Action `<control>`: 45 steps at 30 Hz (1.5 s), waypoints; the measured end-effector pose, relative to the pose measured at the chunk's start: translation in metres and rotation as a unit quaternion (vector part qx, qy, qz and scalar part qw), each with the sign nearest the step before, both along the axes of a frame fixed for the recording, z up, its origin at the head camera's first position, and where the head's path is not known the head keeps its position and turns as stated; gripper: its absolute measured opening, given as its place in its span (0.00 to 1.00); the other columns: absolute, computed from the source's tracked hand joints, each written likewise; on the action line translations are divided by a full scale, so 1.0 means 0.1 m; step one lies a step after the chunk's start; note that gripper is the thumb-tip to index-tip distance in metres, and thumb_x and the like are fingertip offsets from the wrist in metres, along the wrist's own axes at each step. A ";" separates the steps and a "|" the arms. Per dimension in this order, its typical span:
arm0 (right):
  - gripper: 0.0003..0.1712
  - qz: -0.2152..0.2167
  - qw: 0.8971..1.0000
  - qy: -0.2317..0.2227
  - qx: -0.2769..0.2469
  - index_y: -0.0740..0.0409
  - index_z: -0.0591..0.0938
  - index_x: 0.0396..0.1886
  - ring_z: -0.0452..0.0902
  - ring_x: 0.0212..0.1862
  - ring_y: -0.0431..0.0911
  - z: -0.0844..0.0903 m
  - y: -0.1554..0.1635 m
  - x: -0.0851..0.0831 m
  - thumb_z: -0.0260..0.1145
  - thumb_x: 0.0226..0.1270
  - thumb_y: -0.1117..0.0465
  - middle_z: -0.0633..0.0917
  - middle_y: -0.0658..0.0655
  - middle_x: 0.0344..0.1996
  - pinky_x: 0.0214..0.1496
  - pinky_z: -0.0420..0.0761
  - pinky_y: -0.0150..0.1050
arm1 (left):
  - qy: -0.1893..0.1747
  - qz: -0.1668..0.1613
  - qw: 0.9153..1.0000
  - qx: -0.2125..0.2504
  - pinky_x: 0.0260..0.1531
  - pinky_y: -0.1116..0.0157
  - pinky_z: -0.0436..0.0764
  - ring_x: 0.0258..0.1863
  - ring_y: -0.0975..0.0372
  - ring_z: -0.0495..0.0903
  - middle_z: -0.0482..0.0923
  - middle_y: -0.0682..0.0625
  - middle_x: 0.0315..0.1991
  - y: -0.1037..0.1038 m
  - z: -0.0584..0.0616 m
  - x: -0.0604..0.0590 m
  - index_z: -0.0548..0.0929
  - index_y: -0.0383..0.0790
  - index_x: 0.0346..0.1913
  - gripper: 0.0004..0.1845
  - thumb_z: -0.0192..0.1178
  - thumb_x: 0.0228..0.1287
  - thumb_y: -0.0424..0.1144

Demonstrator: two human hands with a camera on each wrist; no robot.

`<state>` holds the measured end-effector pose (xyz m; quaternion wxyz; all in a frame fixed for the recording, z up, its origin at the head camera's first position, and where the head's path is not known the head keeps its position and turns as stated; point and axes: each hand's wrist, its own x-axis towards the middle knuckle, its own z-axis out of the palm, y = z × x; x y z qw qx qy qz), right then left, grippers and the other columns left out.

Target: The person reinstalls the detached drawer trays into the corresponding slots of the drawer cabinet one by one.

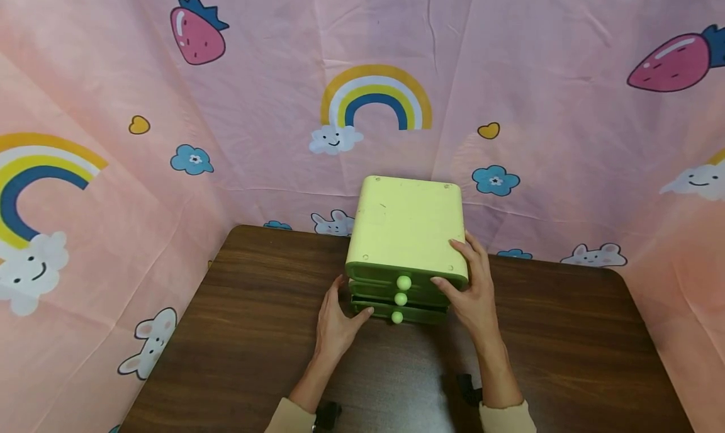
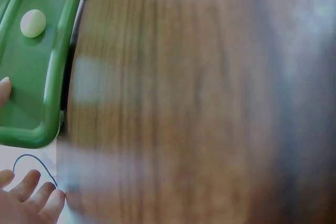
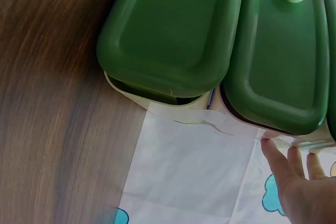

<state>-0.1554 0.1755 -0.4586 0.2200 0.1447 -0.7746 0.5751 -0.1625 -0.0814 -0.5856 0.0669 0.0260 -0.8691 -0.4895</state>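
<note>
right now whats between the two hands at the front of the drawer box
In the head view, the green drawer fronts and their three pale knobs lie between the left hand and the right hand.

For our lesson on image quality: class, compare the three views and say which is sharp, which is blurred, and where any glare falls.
Head view: sharp, evenly lit, with soft glare on the table near the camera. Left wrist view: the table is heavily smeared, the green drawer clearer. Right wrist view: the drawer fronts are crisp, the wood at left blurred.
</note>
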 end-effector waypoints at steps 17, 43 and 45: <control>0.42 -0.050 0.996 0.014 0.078 0.66 0.71 0.68 0.60 0.71 0.63 0.09 -0.02 0.03 0.75 0.52 0.77 0.61 0.71 0.71 0.64 0.64 0.30 | 0.004 -0.019 1.000 0.010 0.59 0.49 0.72 0.62 0.51 0.72 0.71 0.45 0.64 0.01 0.05 -0.12 0.62 0.46 0.75 0.52 0.80 0.48 0.46; 0.43 -0.031 0.998 -0.007 0.059 0.66 0.69 0.71 0.59 0.72 0.60 0.10 -0.03 0.07 0.74 0.55 0.76 0.59 0.69 0.74 0.63 0.63 0.25 | -0.013 -0.016 1.000 0.002 0.60 0.48 0.71 0.63 0.50 0.72 0.71 0.43 0.64 -0.02 0.03 -0.18 0.64 0.45 0.74 0.50 0.80 0.48 0.44; 0.45 -0.037 0.997 -0.003 0.066 0.67 0.67 0.73 0.59 0.72 0.60 0.10 -0.03 0.08 0.74 0.54 0.76 0.60 0.69 0.73 0.65 0.61 0.25 | -0.013 -0.020 1.000 0.004 0.60 0.48 0.71 0.63 0.50 0.72 0.72 0.42 0.63 -0.03 0.04 -0.18 0.64 0.45 0.74 0.50 0.80 0.49 0.43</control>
